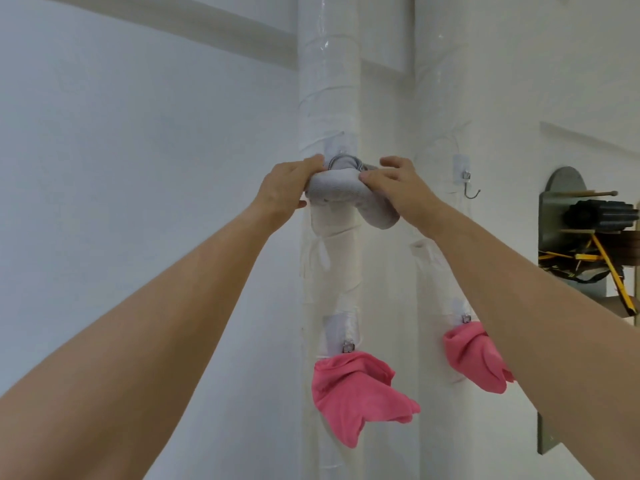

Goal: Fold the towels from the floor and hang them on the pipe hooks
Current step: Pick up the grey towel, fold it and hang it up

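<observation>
Both my hands hold a folded grey towel [341,188] against the left white pipe [329,98], at its upper hook plate [337,145]. My left hand [285,188] grips the towel's left end and my right hand [394,185] pinches its right end. The hook itself is hidden behind the towel. A pink towel [353,393] hangs from the lower hook [349,346] on the same pipe. Another pink towel [474,358] hangs from the lower hook [466,318] of the right pipe [436,81]. The right pipe's upper hook [469,188] is bare.
White walls surround the two wrapped pipes. At the right edge a grey metal bracket [550,216] holds black rods [602,214], yellow bars and cables.
</observation>
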Available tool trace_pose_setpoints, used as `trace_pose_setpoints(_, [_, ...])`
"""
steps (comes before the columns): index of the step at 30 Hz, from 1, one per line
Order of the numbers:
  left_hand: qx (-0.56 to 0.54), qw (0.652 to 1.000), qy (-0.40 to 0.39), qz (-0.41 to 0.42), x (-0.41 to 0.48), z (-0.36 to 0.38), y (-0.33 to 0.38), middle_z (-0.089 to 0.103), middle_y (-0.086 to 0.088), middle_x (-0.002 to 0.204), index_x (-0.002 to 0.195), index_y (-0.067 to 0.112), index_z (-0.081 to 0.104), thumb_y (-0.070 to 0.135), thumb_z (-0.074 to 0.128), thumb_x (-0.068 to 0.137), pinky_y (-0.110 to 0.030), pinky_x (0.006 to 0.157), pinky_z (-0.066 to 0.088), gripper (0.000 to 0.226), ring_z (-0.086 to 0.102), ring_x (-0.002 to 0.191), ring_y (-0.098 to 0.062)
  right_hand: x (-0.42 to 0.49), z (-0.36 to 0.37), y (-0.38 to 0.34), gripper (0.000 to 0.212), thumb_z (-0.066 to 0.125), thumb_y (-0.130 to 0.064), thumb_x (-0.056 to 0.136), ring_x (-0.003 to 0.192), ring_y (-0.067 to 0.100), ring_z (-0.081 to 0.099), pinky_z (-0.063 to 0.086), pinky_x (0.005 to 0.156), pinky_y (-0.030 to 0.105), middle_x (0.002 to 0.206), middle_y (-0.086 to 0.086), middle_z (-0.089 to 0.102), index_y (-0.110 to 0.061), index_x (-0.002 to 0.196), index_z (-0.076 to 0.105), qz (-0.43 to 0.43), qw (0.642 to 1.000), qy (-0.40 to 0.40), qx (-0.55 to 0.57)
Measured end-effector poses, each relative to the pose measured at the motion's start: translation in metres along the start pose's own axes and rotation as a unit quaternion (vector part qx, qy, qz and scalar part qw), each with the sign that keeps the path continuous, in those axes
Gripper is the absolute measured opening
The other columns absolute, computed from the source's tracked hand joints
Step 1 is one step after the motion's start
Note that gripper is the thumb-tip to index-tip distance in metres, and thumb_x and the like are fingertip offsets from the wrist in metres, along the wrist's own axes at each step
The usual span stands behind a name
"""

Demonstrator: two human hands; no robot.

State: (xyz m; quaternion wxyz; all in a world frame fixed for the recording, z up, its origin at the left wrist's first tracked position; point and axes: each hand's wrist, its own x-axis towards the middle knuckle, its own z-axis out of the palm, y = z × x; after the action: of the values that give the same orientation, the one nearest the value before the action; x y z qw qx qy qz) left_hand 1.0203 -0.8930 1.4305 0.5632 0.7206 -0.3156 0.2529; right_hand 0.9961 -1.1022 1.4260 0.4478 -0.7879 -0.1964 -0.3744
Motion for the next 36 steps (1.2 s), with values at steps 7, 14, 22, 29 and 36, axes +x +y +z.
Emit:
trace_pose_setpoints(7, [0.226, 0.963, 0.017, 0.144, -0.006, 0.006, -0.019, 0.064, 0.006, 0.116, 0.122, 0.028, 0.066, 0.040, 0.051, 0.086, -0.030, 0.092, 0.048, 0.041, 0.060, 0.104, -0.014, -0.003, 0.012, 0.009, 0.063, 0.068, -0.031, 0.084, 0.119, 0.012, 0.057, 0.043, 0.100, 0.022, 0.133, -0.002, 0.058, -0.025, 0.144, 0.050, -0.099, 0.992, 0.002, -0.083])
trace_pose_setpoints(14, [0.316, 0.930, 0.005, 0.187, 0.000, 0.011, -0.030, 0.052, 0.006, 0.127, 0.146, 0.033, 0.042, 0.045, 0.050, 0.094, -0.028, 0.088, 0.041, 0.053, 0.052, 0.106, -0.013, 0.003, 0.008, 0.007, 0.044, 0.067, -0.017, 0.090, 0.097, 0.009, 0.061, 0.048, 0.083, 0.014, 0.105, -0.012, 0.063, -0.023, 0.133, 0.060, -0.110, 0.985, -0.039, -0.124])
trace_pose_setpoints(22, [0.350, 0.900, 0.098, 0.240, 0.006, 0.025, -0.040, 0.057, 0.006, 0.114, 0.135, 0.030, 0.056, 0.043, 0.066, 0.087, -0.031, 0.083, 0.045, 0.050, 0.052, 0.101, -0.019, 0.009, 0.019, 0.018, 0.033, 0.077, -0.018, 0.078, 0.090, 0.011, 0.067, 0.049, 0.070, 0.015, 0.097, -0.008, 0.071, -0.024, 0.110, 0.071, -0.080, 0.990, 0.066, -0.092])
trace_pose_setpoints(29, [0.319, 0.911, 0.089, 0.245, 0.000, 0.027, -0.029, 0.055, 0.005, 0.132, 0.131, 0.022, 0.061, 0.025, 0.067, 0.089, -0.025, 0.091, 0.042, 0.043, 0.054, 0.115, -0.016, 0.006, 0.019, 0.018, 0.044, 0.076, -0.027, 0.081, 0.103, 0.018, 0.064, 0.051, 0.091, 0.033, 0.114, 0.001, 0.069, -0.022, 0.124, 0.068, -0.092, 0.986, 0.053, -0.132])
trace_pose_setpoints(36, [0.307, 0.917, 0.105, 0.230, 0.008, 0.028, -0.025, 0.066, 0.007, 0.115, 0.122, 0.026, 0.068, 0.026, 0.073, 0.079, -0.017, 0.084, 0.039, 0.043, 0.060, 0.102, -0.012, 0.011, 0.036, 0.029, 0.040, 0.070, -0.022, 0.084, 0.101, 0.016, 0.060, 0.041, 0.079, 0.018, 0.115, 0.004, 0.062, -0.022, 0.123, 0.065, -0.084, 0.988, 0.092, -0.094])
